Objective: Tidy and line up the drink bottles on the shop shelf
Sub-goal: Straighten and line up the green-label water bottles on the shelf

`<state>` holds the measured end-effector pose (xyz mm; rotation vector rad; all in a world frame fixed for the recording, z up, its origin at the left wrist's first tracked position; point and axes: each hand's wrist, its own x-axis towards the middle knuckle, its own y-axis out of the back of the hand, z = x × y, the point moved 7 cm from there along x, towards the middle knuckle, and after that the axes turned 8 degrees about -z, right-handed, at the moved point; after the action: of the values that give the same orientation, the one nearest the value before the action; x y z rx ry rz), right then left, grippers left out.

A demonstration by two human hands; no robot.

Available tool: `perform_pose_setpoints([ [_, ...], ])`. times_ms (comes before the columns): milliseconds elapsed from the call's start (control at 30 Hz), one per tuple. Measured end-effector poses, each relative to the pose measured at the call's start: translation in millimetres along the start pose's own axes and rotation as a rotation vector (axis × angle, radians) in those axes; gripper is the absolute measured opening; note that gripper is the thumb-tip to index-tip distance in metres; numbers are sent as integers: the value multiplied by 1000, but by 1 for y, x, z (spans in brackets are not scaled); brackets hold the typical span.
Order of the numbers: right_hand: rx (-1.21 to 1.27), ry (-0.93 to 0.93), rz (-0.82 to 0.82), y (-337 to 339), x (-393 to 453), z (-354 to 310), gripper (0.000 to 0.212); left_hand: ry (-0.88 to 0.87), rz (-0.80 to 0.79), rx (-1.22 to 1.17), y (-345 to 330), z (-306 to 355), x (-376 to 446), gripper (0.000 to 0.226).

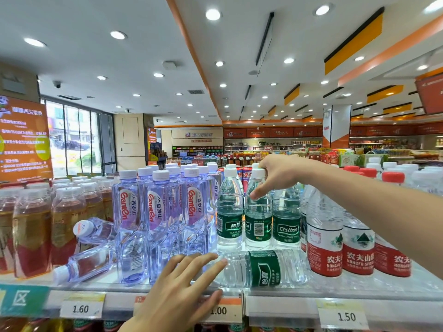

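A green-labelled water bottle (261, 268) lies on its side at the shelf's front edge. My left hand (182, 288) reaches toward its cap end, fingers spread, fingertips touching or nearly touching it. My right hand (279, 174) grips the white cap and neck of an upright green-labelled bottle (257, 219) in the middle of that row. Purple Ganten bottles (158, 224) stand to the left. Two more Ganten bottles (88, 248) lie tipped over beside them.
Amber tea bottles (33, 231) fill the left of the shelf. Red-labelled Nongfu Spring bottles (357, 248) stand at the right, under my right forearm. Price tags (81, 307) run along the shelf's front rail (275, 300). More shop shelves are far behind.
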<state>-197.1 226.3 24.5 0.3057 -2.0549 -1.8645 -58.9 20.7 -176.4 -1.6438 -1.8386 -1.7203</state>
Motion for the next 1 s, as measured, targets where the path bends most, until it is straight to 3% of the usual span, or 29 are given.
perform_pose_setpoints([
  [233,-235,-45,-36,-1,-3,-5,81,-1,-17,-7,-5,-2,-3,55],
  [333,-358,-74,-27,-3,-8,-4,102,4,-15,-7,-6,-2,-3,55],
  [433,-373,-7,192,6,-27,-21,108,6,-20,-11,-8,-2,-3,55],
  [500,-300,188,396,8,-55,-54,92,11,-20,-16,-8,-2,-4,56],
  [533,-230,307,416,2,-71,-72,79,13,-18,-19,-8,-2,-3,56],
  [600,-123,448,254,-28,-94,-97,59,21,-6,-22,-7,-1,-3,57],
  [700,-184,412,-94,-93,-109,-101,70,36,6,-9,-7,-1,-3,56],
  [1000,-344,349,-46,-137,-93,-90,78,35,-18,-22,-2,-3,4,55],
])
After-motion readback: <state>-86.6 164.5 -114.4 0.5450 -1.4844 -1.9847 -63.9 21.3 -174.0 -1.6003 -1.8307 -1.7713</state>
